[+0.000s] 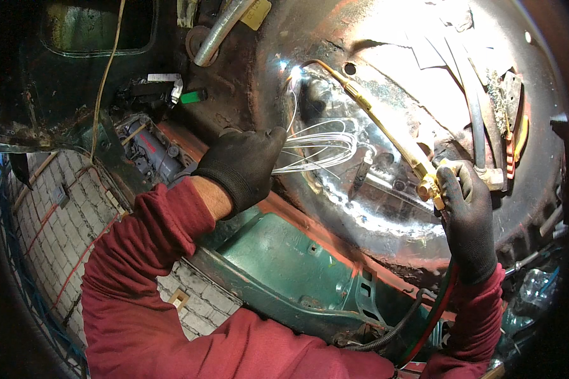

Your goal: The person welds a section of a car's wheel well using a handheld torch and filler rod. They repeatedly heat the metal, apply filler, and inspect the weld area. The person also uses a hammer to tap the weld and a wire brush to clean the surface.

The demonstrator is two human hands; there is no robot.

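My left hand (243, 161), in a black glove, is closed on a loose coil of thin silvery wire (325, 151). One strand of the wire rises from the fist toward a small bright glow at the tip of a brass gas torch (385, 126). My right hand (471, 221), gloved too, grips the torch by its valve end. The torch slants up and left, and its bent thin nozzle meets the rusty, dark metal panel (269, 82) by the strand's end. Glare hides detail around the tip.
A hammer (476, 126) lies at the right beside tools with orange and red handles (518, 139). Red and green hoses (433, 322) run below my right hand. A green metal beam (278, 252) crosses in front, and pale paving (63, 234) shows at lower left. A plastic bottle (537, 287) is at far right.
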